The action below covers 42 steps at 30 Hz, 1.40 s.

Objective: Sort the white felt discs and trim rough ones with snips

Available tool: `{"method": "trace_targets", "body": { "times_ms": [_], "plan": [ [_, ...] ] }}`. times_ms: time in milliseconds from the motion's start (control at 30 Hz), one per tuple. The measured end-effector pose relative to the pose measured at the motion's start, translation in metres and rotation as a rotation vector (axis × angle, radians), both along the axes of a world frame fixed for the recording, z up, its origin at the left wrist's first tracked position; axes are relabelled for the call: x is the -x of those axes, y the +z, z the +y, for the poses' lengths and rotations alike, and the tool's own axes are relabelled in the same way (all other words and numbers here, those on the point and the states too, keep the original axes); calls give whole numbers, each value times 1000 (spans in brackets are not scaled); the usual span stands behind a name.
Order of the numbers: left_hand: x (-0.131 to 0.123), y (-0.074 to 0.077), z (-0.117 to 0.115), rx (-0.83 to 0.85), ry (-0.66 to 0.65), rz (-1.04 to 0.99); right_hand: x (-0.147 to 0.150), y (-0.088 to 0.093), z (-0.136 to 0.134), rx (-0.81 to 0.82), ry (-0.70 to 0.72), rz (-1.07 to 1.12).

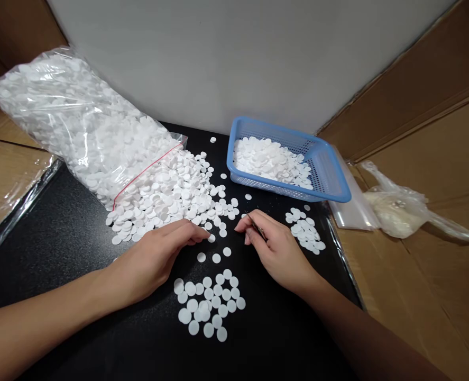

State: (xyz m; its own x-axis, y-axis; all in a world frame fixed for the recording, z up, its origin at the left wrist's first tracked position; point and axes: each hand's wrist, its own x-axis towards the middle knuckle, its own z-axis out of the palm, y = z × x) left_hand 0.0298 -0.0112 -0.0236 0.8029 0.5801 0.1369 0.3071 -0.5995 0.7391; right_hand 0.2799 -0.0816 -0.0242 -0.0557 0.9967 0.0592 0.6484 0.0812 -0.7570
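Note:
My left hand [173, 243] lies low over the black tabletop, its fingers bent together, the fingertips on a small white disc [211, 238] at the edge of the heap. The undersides of those fingers are hidden. My right hand [276, 243] is closed around a thin dark tool [257, 226] that looks like tweezers; most of it is covered by the fingers. Between and below the hands, a group of flat white discs [217, 290] lies spread in a loose single layer. A large heap of white discs [178, 182] spills from a clear zip bag [67, 121] at left.
A blue perforated basket [290, 187] holding many white discs stands at the back right, near the grey wall [218, 63]. A small pile of discs [305, 230] lies right of my right hand. Beyond the table edge sit clear plastic bags [396, 211] on brown cardboard [428, 286].

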Motion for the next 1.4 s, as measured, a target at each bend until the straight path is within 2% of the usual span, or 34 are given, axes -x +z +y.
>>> {"method": "trace_targets", "body": {
  "times_ms": [400, 700, 833, 1067, 1400],
  "plan": [
    [-2, 4, -1, -4, -55, 39, 0, -2, 1, 24, 23, 13],
    [-2, 9, -5, 121, -147, 104, 1, 0, 0, 24, 13, 8],
    [-3, 8, -5, 177, -114, 107, 2, 1, 0, 3, 53, 38],
    [-4, 3, -2, 254, 48, -68, 2, -2, -1, -1, 177, 18],
    [-3, 4, -1, 210, 32, -33, 7, 3, -3, 68, 194, 26]
  ]
}}
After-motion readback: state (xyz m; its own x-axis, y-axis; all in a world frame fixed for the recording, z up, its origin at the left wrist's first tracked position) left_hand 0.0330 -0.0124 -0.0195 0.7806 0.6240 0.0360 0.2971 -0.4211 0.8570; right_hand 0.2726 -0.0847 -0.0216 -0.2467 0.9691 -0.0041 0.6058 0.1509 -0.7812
